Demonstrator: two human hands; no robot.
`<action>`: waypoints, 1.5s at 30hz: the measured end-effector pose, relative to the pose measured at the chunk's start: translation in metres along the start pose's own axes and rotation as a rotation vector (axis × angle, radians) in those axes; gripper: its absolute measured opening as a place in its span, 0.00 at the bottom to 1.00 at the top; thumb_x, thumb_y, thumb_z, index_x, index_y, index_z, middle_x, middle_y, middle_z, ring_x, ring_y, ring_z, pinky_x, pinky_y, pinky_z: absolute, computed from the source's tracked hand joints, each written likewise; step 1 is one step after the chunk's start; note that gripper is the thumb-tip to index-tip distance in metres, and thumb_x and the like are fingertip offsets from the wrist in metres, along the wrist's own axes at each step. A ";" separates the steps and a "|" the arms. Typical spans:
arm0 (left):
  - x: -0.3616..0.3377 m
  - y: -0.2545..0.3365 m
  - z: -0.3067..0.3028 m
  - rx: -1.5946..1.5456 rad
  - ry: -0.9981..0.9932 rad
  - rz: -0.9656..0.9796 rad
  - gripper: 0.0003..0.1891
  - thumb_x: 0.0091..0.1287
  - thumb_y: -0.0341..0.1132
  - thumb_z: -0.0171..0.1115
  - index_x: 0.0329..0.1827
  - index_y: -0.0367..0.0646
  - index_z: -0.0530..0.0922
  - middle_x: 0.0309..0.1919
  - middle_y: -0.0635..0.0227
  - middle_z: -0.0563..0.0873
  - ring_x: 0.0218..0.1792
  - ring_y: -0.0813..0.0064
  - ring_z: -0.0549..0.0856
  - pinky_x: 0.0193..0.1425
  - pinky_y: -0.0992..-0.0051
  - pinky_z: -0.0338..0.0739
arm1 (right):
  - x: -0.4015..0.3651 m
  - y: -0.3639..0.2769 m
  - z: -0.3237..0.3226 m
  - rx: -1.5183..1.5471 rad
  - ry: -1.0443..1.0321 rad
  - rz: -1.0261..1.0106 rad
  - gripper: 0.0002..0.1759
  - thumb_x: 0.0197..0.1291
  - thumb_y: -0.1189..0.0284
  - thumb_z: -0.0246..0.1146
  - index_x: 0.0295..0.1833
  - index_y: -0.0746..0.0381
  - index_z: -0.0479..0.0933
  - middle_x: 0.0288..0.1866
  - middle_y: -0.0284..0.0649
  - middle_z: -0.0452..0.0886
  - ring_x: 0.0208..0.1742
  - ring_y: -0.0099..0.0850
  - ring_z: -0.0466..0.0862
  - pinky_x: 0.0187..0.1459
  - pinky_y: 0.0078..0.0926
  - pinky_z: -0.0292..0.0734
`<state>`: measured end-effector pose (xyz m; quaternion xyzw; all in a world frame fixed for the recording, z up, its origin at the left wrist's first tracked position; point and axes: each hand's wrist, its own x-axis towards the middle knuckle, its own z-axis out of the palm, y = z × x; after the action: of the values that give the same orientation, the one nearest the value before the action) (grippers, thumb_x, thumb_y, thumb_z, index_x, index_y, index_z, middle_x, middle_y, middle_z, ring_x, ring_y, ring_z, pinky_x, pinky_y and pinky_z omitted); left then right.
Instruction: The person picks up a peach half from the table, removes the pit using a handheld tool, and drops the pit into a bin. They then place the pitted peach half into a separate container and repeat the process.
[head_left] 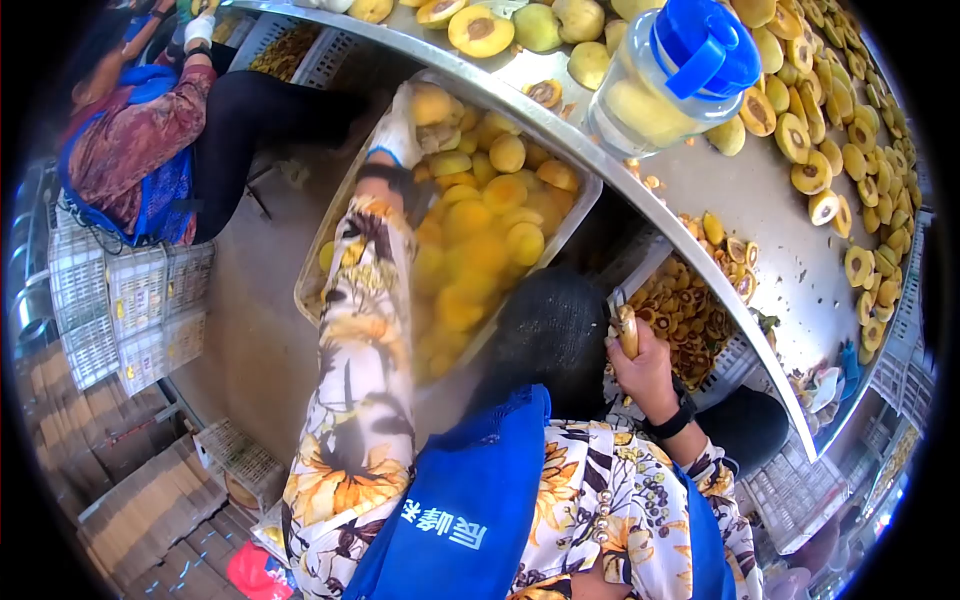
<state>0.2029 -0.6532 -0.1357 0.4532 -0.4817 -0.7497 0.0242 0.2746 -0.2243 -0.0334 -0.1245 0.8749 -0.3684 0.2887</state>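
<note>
head view. the left hand [398, 135], in a white glove, reaches to 11 o'clock into a shallow pale rectangular tray [592, 192] that sits below the surface edge, low enough to be reached while seated. motion blur covers the hand. it touches the peeled yellow fruits [500, 195] at the tray's far end, but i cannot tell whether it grips one. the fruits are piled loose, roughly twenty or more, and the exact count is blurred.

the right hand [648, 372], at 4 o'clock, is closed around a small knife with a pale wooden handle [626, 332], blade up and kept clear of the lap.

the curved stainless steel surface [720, 200] runs from 12 to 4 o'clock. on it are several dozen yellow fruit halves with brown stone hollows [795, 135], laid cut face up, judged so that the stones show. one clear plastic jug with a blue lid [650, 100] stands at 1 o'clock. one slotted crate of brown stones [690, 315] sits under the surface, beside the right hand.

count of persons: one other seated person in a patterned top and blue apron [140, 150], at 10 o'clock, well apart.
</note>
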 end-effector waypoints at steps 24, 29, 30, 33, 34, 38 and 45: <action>0.032 -0.036 0.006 1.714 0.419 0.975 0.17 0.58 0.48 0.61 0.49 0.55 0.81 0.57 0.53 0.74 0.60 0.48 0.70 0.57 0.50 0.70 | 0.024 -0.008 -0.008 0.082 0.007 0.236 0.12 0.53 0.77 0.64 0.44 0.65 0.77 0.30 0.41 0.81 0.31 0.30 0.81 0.38 0.26 0.75; -0.001 -0.039 -0.002 1.528 0.227 0.972 0.15 0.54 0.32 0.63 0.45 0.58 0.82 0.52 0.56 0.78 0.51 0.51 0.78 0.50 0.61 0.77 | 0.022 0.007 0.003 -0.141 0.010 0.073 0.12 0.52 0.77 0.64 0.43 0.65 0.77 0.30 0.43 0.81 0.31 0.34 0.81 0.38 0.28 0.76; -0.002 -0.038 -0.006 1.486 0.222 0.998 0.15 0.54 0.32 0.62 0.44 0.58 0.82 0.52 0.57 0.78 0.50 0.51 0.77 0.48 0.61 0.77 | 0.021 0.003 0.002 -0.220 0.016 0.075 0.12 0.52 0.76 0.64 0.43 0.66 0.77 0.30 0.44 0.81 0.30 0.35 0.81 0.38 0.28 0.76; -0.009 -0.039 -0.015 1.428 0.231 1.020 0.14 0.52 0.30 0.61 0.42 0.56 0.82 0.52 0.57 0.79 0.50 0.52 0.78 0.47 0.61 0.77 | 0.017 0.008 -0.001 -0.230 0.025 -0.043 0.12 0.52 0.76 0.64 0.44 0.66 0.77 0.30 0.44 0.81 0.30 0.34 0.81 0.38 0.28 0.75; -0.011 -0.039 -0.016 1.420 0.238 1.023 0.14 0.52 0.30 0.61 0.42 0.56 0.82 0.51 0.56 0.79 0.50 0.53 0.78 0.47 0.62 0.77 | 0.015 0.012 -0.001 -0.229 0.042 -0.076 0.12 0.52 0.75 0.64 0.44 0.66 0.77 0.30 0.44 0.81 0.30 0.34 0.81 0.37 0.28 0.75; 0.003 -0.046 -0.018 1.351 0.239 1.111 0.13 0.52 0.30 0.63 0.42 0.55 0.82 0.50 0.56 0.79 0.51 0.52 0.77 0.49 0.61 0.77 | 0.012 0.020 0.001 -0.233 0.061 -0.080 0.11 0.52 0.76 0.64 0.43 0.65 0.77 0.30 0.43 0.81 0.31 0.33 0.81 0.39 0.26 0.75; 0.024 -0.037 0.002 1.419 0.321 0.724 0.31 0.51 0.45 0.71 0.59 0.45 0.73 0.52 0.48 0.77 0.51 0.47 0.77 0.55 0.61 0.74 | 0.017 0.018 0.004 -0.144 0.051 -0.106 0.11 0.49 0.79 0.65 0.40 0.66 0.77 0.32 0.45 0.80 0.34 0.38 0.81 0.40 0.28 0.75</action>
<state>0.2022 -0.6431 -0.1788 0.2787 -0.9496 -0.1375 0.0410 0.2636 -0.2213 -0.0556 -0.1813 0.8984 -0.3225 0.2366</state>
